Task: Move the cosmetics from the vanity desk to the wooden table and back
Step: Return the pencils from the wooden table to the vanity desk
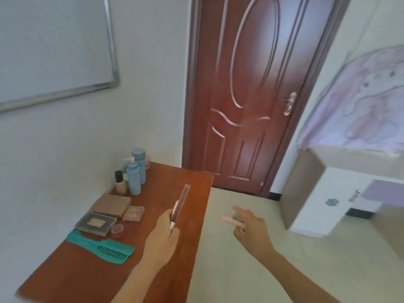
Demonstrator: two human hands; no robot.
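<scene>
My left hand [162, 232] grips a flat, slim palette case [181, 202] edge-on above the wooden table [91, 276]. My right hand [249, 226] hovers over the floor right of the table, fingers spread and holding nothing. Along the table's wall side stand two blue bottles [136, 171] and a small foundation bottle [120, 182]. In front of them lie a brown case [111, 205], a small square compact [133, 213], a dark framed palette [96, 223], a small pink jar [118, 229] and a teal comb [102, 247].
A dark red door [251, 95] is shut behind the table. A white vanity desk [332, 200] stands at the right under a pink wall drawing. A whiteboard [50, 47] hangs on the left wall. Beige floor [240, 270] lies between table and desk.
</scene>
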